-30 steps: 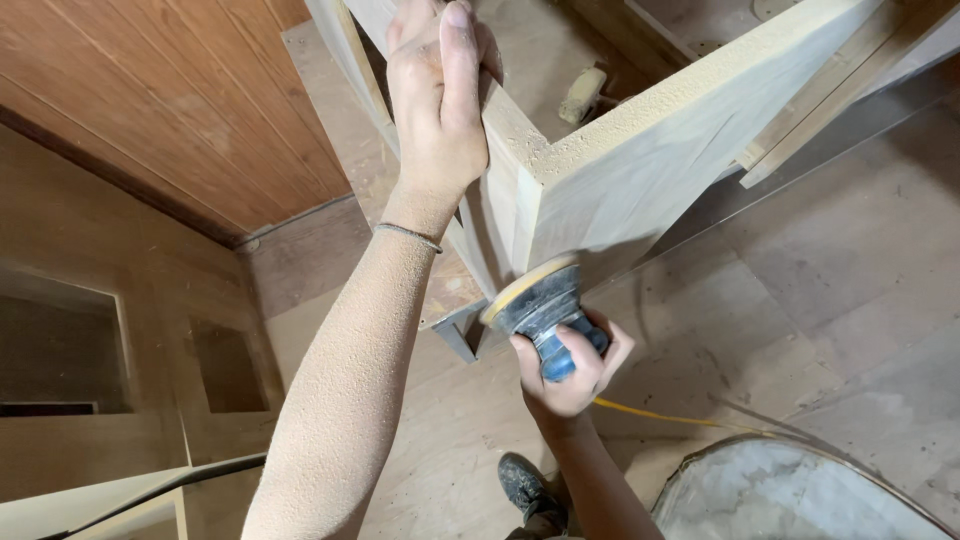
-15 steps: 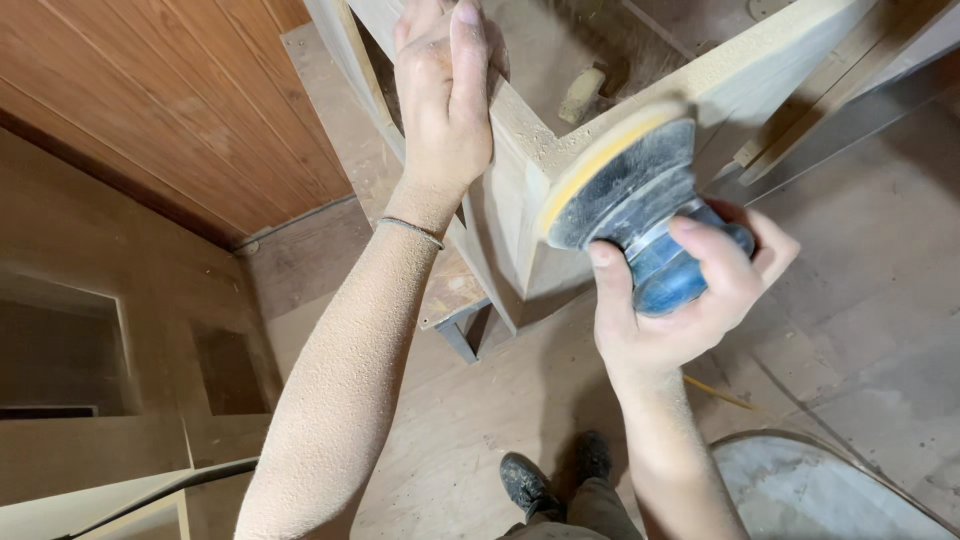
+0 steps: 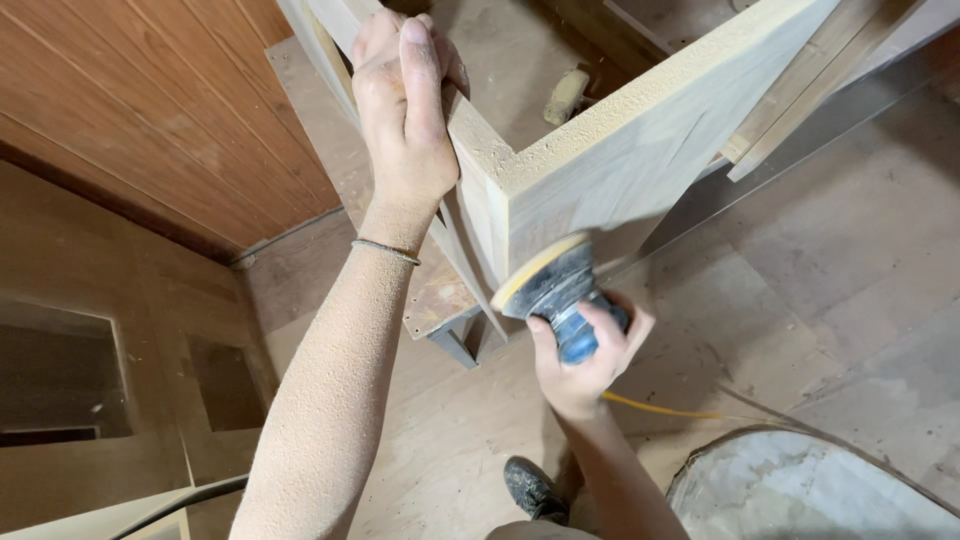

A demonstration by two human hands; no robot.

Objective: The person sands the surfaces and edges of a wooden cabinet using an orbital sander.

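Left hand (image 3: 405,110) clamped over the top edge of the box (image 3: 620,150) near its corner, fingers curled over the rim, steadying it. Right hand (image 3: 585,355) wrapped tight round the blue body of the sander (image 3: 550,285), yellow-backed pad pressed up against the lower edge of the box's front panel, just right of the corner. Yellow cord (image 3: 670,410) trails off behind the right hand.

Progress, as a judgement: front panel looks pale and smooth over most of its face; loose dust sits along the top rim and coats the left forearm, so a fair amount of sanding looks done. Lower edge is under the pad now. Side panel and inside faces: can't tell. Shoe (image 3: 535,490) on the dusty floor (image 3: 830,280) below.
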